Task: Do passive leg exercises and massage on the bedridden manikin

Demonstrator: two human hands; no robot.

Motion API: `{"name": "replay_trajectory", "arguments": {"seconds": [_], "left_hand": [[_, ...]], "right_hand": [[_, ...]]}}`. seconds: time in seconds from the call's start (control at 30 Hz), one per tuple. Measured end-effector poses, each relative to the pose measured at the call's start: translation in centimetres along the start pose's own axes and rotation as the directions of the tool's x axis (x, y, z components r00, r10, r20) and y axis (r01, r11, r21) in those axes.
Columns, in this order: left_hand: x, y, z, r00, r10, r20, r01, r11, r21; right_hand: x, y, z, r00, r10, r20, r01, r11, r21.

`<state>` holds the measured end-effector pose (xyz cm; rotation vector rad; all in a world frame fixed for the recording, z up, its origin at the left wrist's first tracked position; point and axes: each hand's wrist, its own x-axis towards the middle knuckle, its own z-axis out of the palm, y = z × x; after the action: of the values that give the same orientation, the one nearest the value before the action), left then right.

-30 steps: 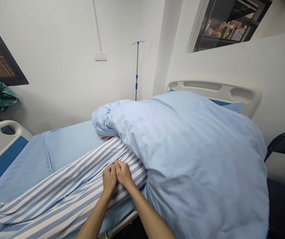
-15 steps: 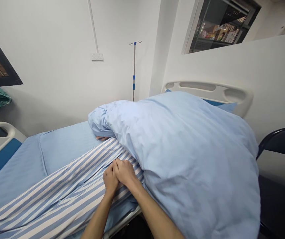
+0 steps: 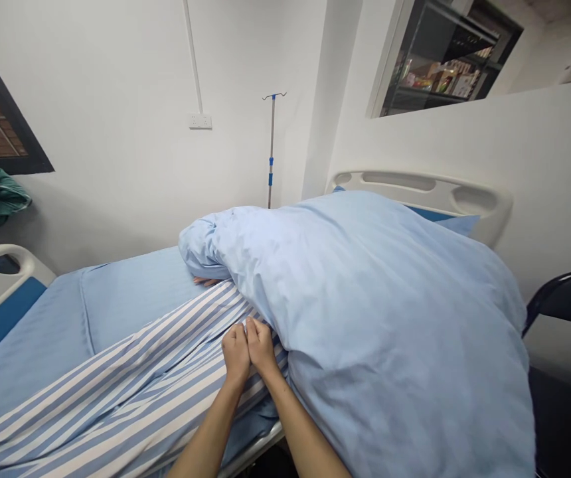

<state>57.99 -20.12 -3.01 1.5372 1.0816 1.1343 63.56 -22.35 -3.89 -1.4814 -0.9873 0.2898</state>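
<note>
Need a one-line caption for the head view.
Left hand and right hand, both curled, side by side at striped fabric, beside a light-blue quilt on a bed.

Blue-and-white striped trousers (image 3: 116, 392) we see lying creased, stretched along the bed (image 3: 133, 285), top hidden under a pale-blue quilt (image 3: 365, 299)

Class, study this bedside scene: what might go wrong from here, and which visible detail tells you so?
The blue quilt drapes past the bed rail and might slip off. Fingers peeking from under it might be overlooked. The left hand and right hand, curled over the striped clothing, might drag it askew.
</note>
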Motion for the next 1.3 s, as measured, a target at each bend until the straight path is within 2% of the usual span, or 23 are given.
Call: {"name": "replay_trajectory", "arguments": {"seconds": [0.07,0.23,0.37,0.47,0.53,0.6,0.7,0.87,1.0,1.07,1.13,1.17,1.23,1.3], "left_hand": [[-0.3,-0.6,0.3,1.0,0.012,0.006,-0.013,0.999,0.051],[-0.6,-1.2,0.3,0.999,-0.004,0.045,-0.001,0.992,0.124],[-0.2,-1.0,0.1,0.994,-0.075,0.084,0.072,0.997,0.041],[0.3,-1.0,-1.0,0.972,-0.118,0.203,0.124,0.992,-0.016],[0.5,-1.2,-2.7,0.959,-0.141,0.247,0.149,0.989,-0.015],[0.5,-1.8,-5.4,0.955,-0.159,0.251,0.165,0.986,-0.004],[0.4,-3.3,-11.4,0.965,-0.17,0.199,0.167,0.986,0.029],[0.6,-5.9,-24.9,0.988,-0.157,-0.005,0.156,0.983,0.098],[0.8,-7.3,-36.0,0.972,-0.153,-0.181,0.178,0.976,0.128],[0.6,-8.0,-40.6,0.957,-0.135,-0.257,0.187,0.964,0.188],[0.1,-9.1,-43.8,0.942,-0.117,-0.315,0.21,0.937,0.279],[-0.3,-9.7,-44.8,0.934,-0.104,-0.341,0.226,0.913,0.34],[-1.2,-10.8,-45.8,0.919,-0.071,-0.387,0.269,0.832,0.486],[-2.0,-11.6,-45.7,0.917,-0.044,-0.396,0.309,0.707,0.636]], "right_hand": [[0.2,-0.4,-0.3,1.0,0.01,0.014,-0.01,1.0,-0.012],[0.8,-1.6,-1.5,0.994,-0.034,0.1,0.056,0.971,-0.233],[1.1,-0.4,-1.7,0.999,0.029,-0.039,-0.038,0.97,-0.242],[0.9,0.8,-1.5,0.998,0.052,-0.027,-0.058,0.956,-0.286],[0.8,0.9,-1.5,0.998,0.06,-0.002,-0.057,0.95,-0.308],[0.6,0.7,-1.5,0.998,0.055,-0.014,-0.057,0.943,-0.327],[0.3,0.4,-1.4,0.996,0.085,0.004,-0.076,0.914,-0.398],[0.2,0.6,-1.1,0.983,0.18,0.04,-0.126,0.814,-0.567],[0.5,0.7,-0.8,0.974,0.223,0.051,-0.129,0.721,-0.681],[0.6,0.7,-0.7,0.967,0.246,0.058,-0.132,0.689,-0.712],[0.6,0.5,-0.6,0.961,0.269,0.06,-0.138,0.658,-0.74],[0.6,0.4,-0.5,0.959,0.275,0.062,-0.135,0.641,-0.755],[0.6,0.2,-0.5,0.957,0.28,0.074,-0.116,0.605,-0.788],[0.5,0.0,-0.4,0.955,0.278,0.1,-0.083,0.578,-0.812]]}}
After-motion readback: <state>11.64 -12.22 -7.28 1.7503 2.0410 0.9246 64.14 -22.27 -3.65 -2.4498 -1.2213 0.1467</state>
